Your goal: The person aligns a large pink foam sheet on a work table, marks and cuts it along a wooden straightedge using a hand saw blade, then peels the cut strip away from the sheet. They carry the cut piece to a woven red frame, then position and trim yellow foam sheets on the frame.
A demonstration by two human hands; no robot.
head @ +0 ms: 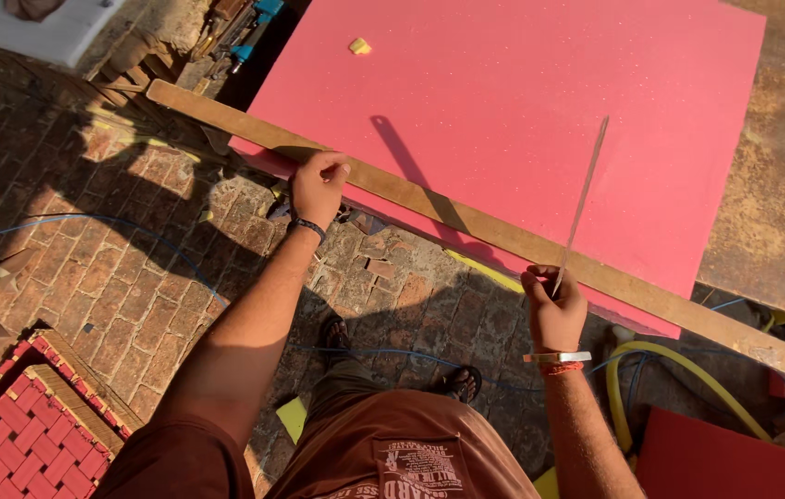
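Left hand (pixel 318 185) clenched on the wooden straightedge (pixel 503 236) lying along the red board (pixel 503 102) near edge, right hand (pixel 554 310) at 4 o'clock gripping the thin blade (pixel 582 203): press the straightedge flat, run blade tight against it.

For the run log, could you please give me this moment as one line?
left hand: pressing wooden straightedge onto pink sheet | right hand: holding thin metal strip upright across straightedge | floor: brick paving
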